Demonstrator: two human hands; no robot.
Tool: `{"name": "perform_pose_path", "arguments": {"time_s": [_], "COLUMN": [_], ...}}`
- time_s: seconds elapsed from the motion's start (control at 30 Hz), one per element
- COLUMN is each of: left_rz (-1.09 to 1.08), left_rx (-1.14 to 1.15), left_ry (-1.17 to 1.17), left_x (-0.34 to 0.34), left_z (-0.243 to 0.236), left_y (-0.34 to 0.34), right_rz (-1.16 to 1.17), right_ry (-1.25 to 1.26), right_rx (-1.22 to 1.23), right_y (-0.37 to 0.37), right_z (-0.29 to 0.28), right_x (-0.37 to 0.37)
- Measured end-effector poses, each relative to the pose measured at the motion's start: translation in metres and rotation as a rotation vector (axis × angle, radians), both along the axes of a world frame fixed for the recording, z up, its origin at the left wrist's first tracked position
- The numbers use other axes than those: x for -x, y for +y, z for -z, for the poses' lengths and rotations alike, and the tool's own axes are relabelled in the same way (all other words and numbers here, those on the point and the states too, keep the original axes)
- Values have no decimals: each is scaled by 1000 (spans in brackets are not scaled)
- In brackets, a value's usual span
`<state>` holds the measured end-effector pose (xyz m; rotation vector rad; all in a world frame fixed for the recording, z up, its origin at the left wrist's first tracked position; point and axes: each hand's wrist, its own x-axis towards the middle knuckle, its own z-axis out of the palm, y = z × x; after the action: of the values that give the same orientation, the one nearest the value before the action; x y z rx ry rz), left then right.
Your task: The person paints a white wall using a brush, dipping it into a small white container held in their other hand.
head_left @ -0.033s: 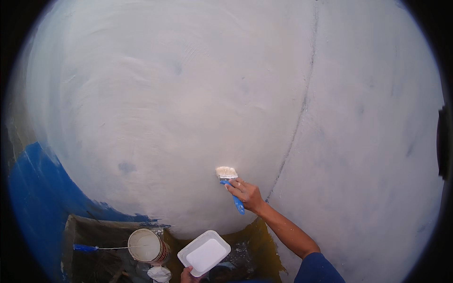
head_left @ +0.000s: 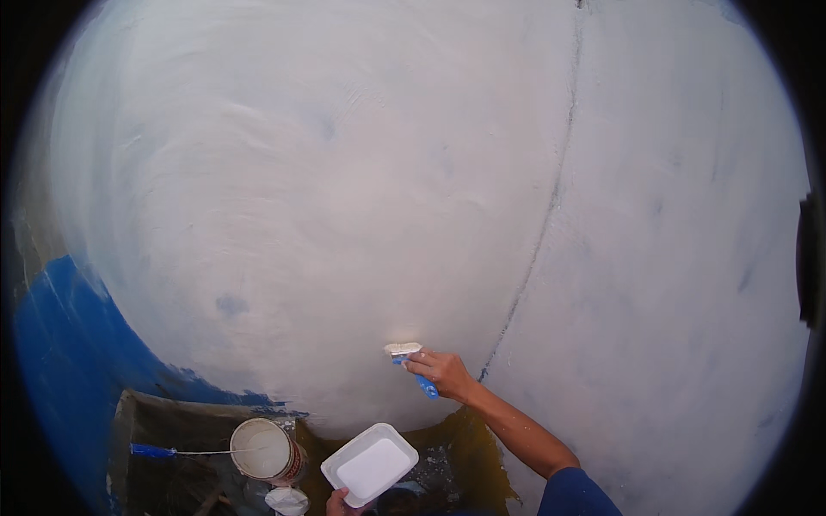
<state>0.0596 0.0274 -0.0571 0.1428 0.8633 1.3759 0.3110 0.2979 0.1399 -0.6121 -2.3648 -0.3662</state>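
My right hand (head_left: 443, 373) is closed round the blue handle of a paintbrush (head_left: 403, 350), its pale bristles pressed to the white-painted wall (head_left: 327, 224). Below and to the left, my left hand (head_left: 338, 503) grips the near corner of a white plastic tray (head_left: 370, 465) that holds white paint. Only the thumb side of that hand shows, at the picture's lower edge.
Left of the tray stands a round bucket (head_left: 293, 463) of whitish paint, a blue-handled tool (head_left: 153, 450) lying across its rim. A small white container (head_left: 286, 500) sits beside it. Blue paint (head_left: 64, 344) covers the wall's lower left. A dark crack (head_left: 551, 206) runs down the wall.
My right hand has brought the brush a short way down the wall and slightly left, with the bristles now flatter. The tray in my left hand has hardly moved.
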Motion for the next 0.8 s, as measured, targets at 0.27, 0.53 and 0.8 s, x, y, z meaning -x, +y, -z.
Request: {"name": "perform_pose_path", "arguments": {"time_s": [0.27,0.53,0.8], "left_rz": [-31,-51,-103], "left_rx": [54,62,68], "left_ry": [49,46,70], "left_x": [18,4,29], "left_z": [-11,-10,-15], "left_y": [-12,-16,-34], "right_rz": [47,238,-135], "right_ry": [524,471,456], "right_rx": [-317,-593,-268], "right_y": [16,31,-15], "right_z": [-253,-150,-180], "right_x": [-41,-28,32]}}
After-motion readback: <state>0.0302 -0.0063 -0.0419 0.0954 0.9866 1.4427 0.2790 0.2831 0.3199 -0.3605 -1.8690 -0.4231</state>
